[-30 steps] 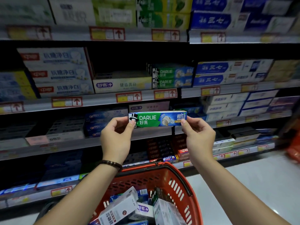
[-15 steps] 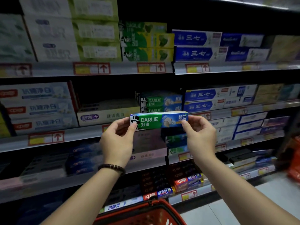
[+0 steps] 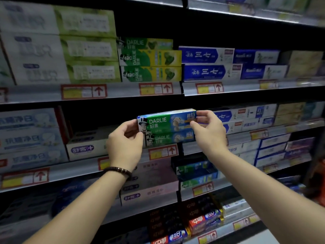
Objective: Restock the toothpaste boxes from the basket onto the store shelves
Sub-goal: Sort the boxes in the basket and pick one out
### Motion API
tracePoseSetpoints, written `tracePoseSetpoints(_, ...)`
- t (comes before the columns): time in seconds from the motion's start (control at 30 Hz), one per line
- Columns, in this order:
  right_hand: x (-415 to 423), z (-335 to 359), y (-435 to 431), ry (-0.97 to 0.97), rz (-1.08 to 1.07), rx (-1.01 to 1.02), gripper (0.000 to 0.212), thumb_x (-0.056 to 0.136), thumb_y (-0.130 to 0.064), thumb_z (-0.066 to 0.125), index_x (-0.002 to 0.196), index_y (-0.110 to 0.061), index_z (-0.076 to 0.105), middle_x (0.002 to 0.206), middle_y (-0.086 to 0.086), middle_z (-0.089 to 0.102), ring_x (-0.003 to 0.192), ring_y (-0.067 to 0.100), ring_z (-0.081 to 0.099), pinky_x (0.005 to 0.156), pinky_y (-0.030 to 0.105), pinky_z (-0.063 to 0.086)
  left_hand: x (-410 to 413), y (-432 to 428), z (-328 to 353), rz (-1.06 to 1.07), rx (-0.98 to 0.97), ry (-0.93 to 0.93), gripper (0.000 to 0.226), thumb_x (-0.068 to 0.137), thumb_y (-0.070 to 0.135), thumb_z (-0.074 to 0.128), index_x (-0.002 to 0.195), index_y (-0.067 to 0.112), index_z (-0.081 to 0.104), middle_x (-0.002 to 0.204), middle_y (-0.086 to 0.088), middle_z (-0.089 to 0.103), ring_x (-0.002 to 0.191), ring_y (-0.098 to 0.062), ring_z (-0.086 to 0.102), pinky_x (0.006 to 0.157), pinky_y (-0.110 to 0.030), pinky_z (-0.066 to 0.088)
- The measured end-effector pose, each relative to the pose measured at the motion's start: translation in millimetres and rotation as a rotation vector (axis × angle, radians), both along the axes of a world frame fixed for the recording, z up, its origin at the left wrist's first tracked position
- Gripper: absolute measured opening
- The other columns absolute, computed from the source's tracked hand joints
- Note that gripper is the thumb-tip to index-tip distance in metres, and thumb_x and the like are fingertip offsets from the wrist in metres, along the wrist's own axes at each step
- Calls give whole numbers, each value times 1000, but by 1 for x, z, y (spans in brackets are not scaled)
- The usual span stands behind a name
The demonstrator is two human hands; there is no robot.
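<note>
Stocked shelves (image 3: 123,93) fill the view. On the middle one a white box (image 3: 84,147) lies at 9 o'clock and blue-and-white boxes (image 3: 246,117) at 3 o'clock. The left hand (image 3: 124,143) and right hand (image 3: 209,132) each pinch one end of a green-and-blue toothpaste box (image 3: 163,120) between thumb and fingertips. Held level at the centre, it partly hides a matching box (image 3: 168,139) at 6 o'clock. A price tag (image 3: 163,152) sits lower, and a bead bracelet (image 3: 118,170) rings the left wrist.

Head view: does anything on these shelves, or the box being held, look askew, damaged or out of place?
Nothing stands out. The held Darlie box looks intact. The left hand and right hand pinch it at its ends, just above a matching shelved box. Surrounding stacks sit square.
</note>
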State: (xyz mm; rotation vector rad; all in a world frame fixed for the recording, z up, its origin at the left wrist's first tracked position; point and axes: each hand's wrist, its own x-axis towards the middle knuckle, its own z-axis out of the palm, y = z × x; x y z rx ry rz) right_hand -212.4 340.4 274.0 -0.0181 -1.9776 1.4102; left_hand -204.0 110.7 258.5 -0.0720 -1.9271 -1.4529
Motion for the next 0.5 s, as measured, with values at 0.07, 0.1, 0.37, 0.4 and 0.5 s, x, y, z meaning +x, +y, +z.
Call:
tracePoseSetpoints(0.07,-9,6,2,-19,30,14,29,99,-24,72,127,-25,65,111,-13,70,96,-1,65,75,24,54,-8,2,5,-2,-42,-3,37,91,10,75,125,23,73,103,17,72,83,16,65,77,-2,51)
tracePoseSetpoints(0.1,-13,9,3,-31,40,17,32,99,-25,72,129,-26,63,115,-10,70,98,5,67,76,25,55,-12,3,7,-2,-66,-15,40,91,10,75,130,22,71,109,13,73,83,15,64,73,3,47)
tracePoseSetpoints(0.37,-40,22,8,-185,127,38,55,93,-9,72,143,-23,56,102,5,62,82,20,61,59,25,50,-31,-3,17,25,-267,-127,54,94,29,71,145,17,58,142,-1,63,104,-10,66,97,-30,52)
tracePoseSetpoints(0.4,-43,22,8,-214,151,32,57,93,-6,72,145,-23,54,96,6,64,78,21,61,61,32,51,-32,-3,18,21,-277,-152,59,95,30,71,150,16,53,148,-3,59,105,-11,65,95,-27,48)
tracePoseSetpoints(0.5,-50,23,11,-281,192,-5,61,93,0,66,146,-25,50,93,10,66,63,23,53,57,36,45,-33,1,24,15,-338,-196,69,97,30,70,157,10,41,157,-8,48,139,-26,50,106,-30,41)
